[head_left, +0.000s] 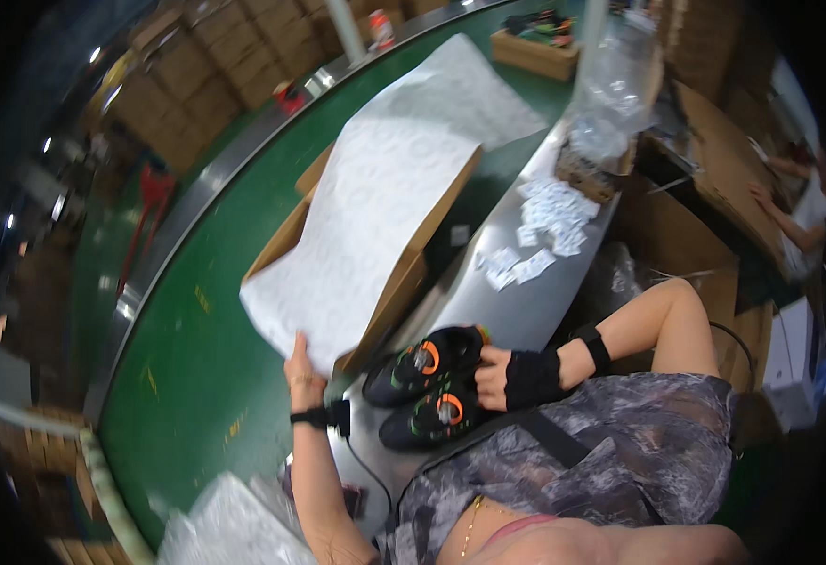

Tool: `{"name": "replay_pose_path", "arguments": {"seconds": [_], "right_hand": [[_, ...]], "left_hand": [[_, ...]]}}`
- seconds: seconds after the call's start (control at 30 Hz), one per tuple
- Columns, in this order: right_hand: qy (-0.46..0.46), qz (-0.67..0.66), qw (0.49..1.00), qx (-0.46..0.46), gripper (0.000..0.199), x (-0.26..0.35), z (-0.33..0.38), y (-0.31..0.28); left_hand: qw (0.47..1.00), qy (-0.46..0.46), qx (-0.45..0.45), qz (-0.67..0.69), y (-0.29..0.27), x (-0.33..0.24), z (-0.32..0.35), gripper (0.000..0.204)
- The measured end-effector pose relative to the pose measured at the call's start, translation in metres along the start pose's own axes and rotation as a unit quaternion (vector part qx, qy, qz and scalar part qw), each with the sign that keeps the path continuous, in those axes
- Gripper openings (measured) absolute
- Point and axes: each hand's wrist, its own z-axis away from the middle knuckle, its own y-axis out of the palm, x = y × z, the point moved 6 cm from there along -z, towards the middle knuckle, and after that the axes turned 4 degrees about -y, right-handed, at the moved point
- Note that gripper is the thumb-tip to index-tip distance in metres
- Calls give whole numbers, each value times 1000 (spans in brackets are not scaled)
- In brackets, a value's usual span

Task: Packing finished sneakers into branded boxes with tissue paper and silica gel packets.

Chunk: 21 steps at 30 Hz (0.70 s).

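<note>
A pair of black shoes (429, 411) with orange rings and dials lies side by side on the metal ledge near my body. My right hand (493, 379) is closed at their heel ends, its fingers curled against them. To the left, my left hand (306, 369) pinches the near edge of a white patterned sheet of wrapping paper (366, 202); some of its fingers are hidden. The paper lies in an open brown cardboard box (422, 235) and spreads past its far end. Both my wrists wear black bands.
The green conveyor belt (196, 320) curves along the left. Small white packets (556, 218) lie piled on the metal ledge (498, 311). Clear plastic (234, 523) sits at the near left. A cardboard tray (535, 55) stands far back; another person's arms (790, 212) reach at a carton, right.
</note>
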Motion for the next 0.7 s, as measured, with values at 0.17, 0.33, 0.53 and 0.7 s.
{"name": "replay_pose_path", "arguments": {"seconds": [0.17, 0.33, 0.53, 0.7], "right_hand": [[-33, -118, 982, 145, 14, -16, -39, -11], [58, -356, 932, 10, 18, -77, -91, -50], [344, -366, 858, -110, 30, -182, -149, 19], [283, -296, 912, -3, 30, -164, -210, 96]], "left_hand": [[993, 96, -67, -11, -34, -18, 13, 46], [969, 159, -14, -188, -120, -33, 7, 40], [980, 152, -89, -92, -125, -82, 49, 36], [977, 193, 81, -31, -36, -123, 66, 32]]}}
